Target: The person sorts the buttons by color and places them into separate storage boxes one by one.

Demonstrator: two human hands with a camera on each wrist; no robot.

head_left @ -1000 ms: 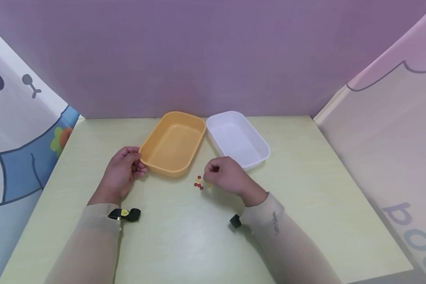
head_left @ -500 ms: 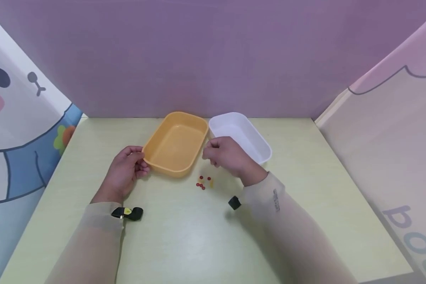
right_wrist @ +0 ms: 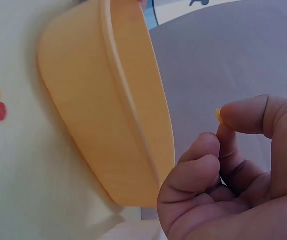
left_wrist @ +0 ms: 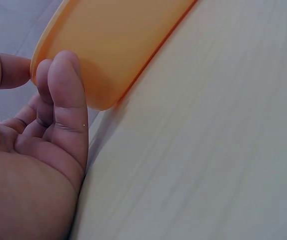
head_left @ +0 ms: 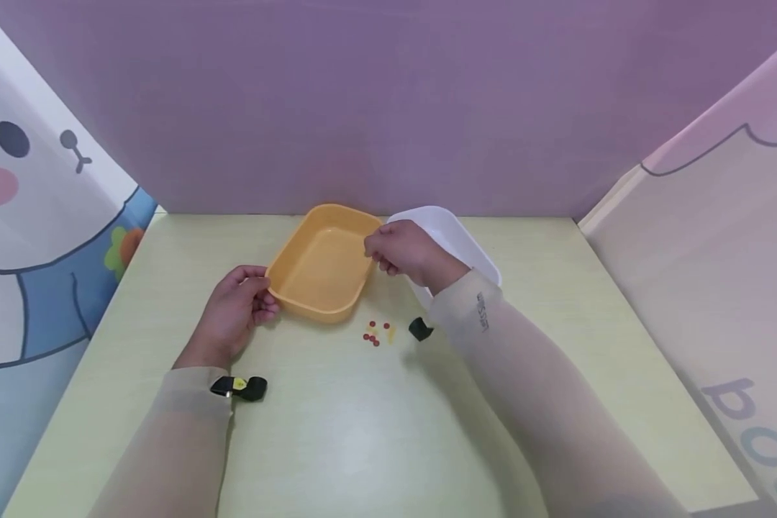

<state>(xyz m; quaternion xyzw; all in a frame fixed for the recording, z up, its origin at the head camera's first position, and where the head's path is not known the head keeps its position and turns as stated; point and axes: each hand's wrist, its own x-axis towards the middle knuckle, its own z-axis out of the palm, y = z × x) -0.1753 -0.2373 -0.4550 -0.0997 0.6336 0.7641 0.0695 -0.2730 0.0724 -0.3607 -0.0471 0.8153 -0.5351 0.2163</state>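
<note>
Discs [head_left: 372,338]: red and yellow, strewn on the bench [head_left: 311,432] below centre.
Left hand [head_left: 229,316]: orange tray [head_left: 324,273] pinched by its corner, left of centre.
Right hand [head_left: 404,252]: small yellow piece [right_wrist: 218,116] pinched, upper centre.
White tray [head_left: 450,230]: partly hidden, upper right of centre.

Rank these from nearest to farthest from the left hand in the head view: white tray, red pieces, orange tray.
1. Orange tray: its near-left corner is held by the left hand.
2. Red pieces: on the table, right of the hand.
3. White tray: farther right, toward the back.
</note>
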